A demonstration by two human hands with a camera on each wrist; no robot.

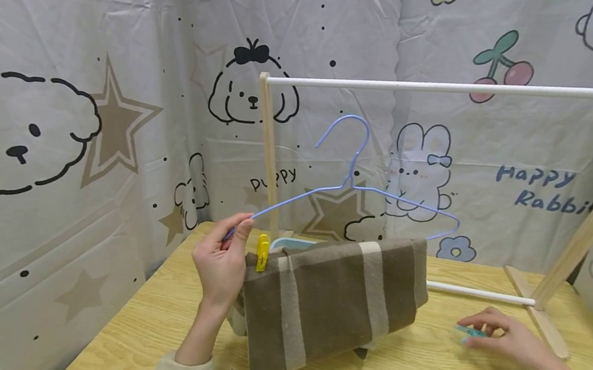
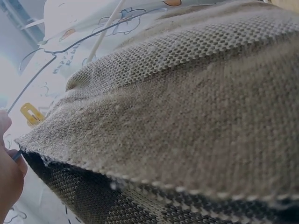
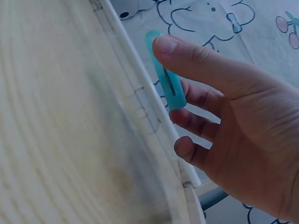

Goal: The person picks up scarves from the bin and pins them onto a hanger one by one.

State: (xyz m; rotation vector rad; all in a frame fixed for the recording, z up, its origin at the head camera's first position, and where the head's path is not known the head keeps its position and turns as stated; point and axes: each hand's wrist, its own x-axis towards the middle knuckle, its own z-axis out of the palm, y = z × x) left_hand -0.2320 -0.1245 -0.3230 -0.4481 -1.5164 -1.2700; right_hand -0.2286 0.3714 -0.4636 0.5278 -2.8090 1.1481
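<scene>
My left hand (image 1: 222,255) grips the left end of a lilac wire hanger (image 1: 351,183), its hook pointing up. Over the hanger's lower part hangs a brown knitted cloth (image 1: 328,301) with pale stripes, which hides the bottom bar. A yellow clothespin (image 1: 262,254) is clipped at the cloth's upper left corner, beside my left fingers; it also shows in the left wrist view (image 2: 32,113). Off to the right of the cloth, above the table, my right hand (image 1: 514,340) pinches a teal clothespin (image 3: 169,77) between thumb and fingers.
Behind the hanger stands a drying rack with a white top rod (image 1: 445,89), wooden posts (image 1: 268,140) and a white lower rod (image 1: 481,294). A light blue rim (image 1: 293,244) shows behind the cloth on the wooden table (image 1: 132,330). Printed curtains enclose the back and sides.
</scene>
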